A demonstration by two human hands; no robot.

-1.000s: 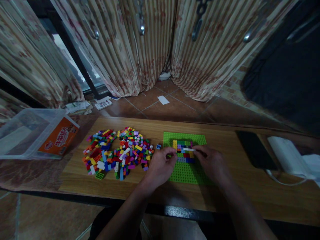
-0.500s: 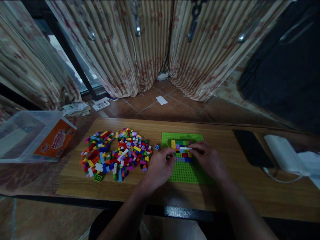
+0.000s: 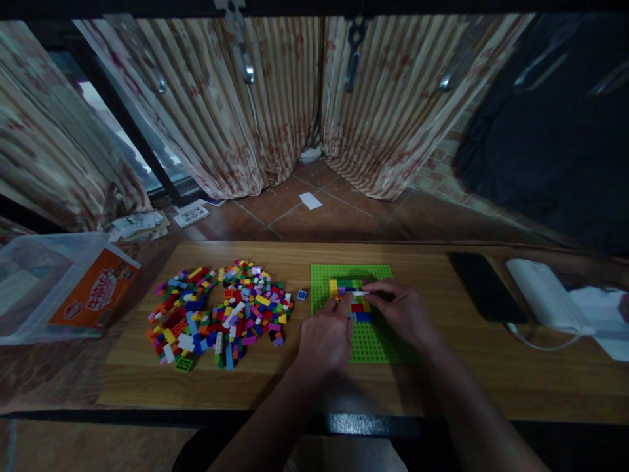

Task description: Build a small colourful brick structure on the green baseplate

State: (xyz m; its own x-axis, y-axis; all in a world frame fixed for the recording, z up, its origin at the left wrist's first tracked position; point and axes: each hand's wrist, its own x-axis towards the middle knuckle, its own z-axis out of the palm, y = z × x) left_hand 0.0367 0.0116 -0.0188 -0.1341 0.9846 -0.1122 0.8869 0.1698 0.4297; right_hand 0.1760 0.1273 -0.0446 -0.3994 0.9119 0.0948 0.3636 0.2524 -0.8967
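A low wall of coloured bricks [image 3: 361, 316] stands on the green baseplate [image 3: 378, 351]. Across its middle lies a slim white brick [image 3: 359, 293]. My right hand [image 3: 400, 311] pinches this white brick at its right end between thumb and fingertips. From the left, my left hand [image 3: 324, 337] reaches over the build, a finger stretched forward to the white brick's left end; it touches the bricks without visibly gripping one. Its fingers and back cover the left part of the wall. A single blue brick [image 3: 301, 295] lies beside the baseplate.
A heap of loose mixed bricks [image 3: 246, 314] spreads over the left of the wooden table [image 3: 275, 387]. A clear plastic box [image 3: 39, 269] with an orange label stands far left. To the right lie a black phone [image 3: 486, 288] and a white power bank [image 3: 545, 295] joined by a cable.
My left hand has shifted right and forward onto the bricks, its finger now extended by the white brick. My right hand keeps its pinch. The whole view has tilted slightly.
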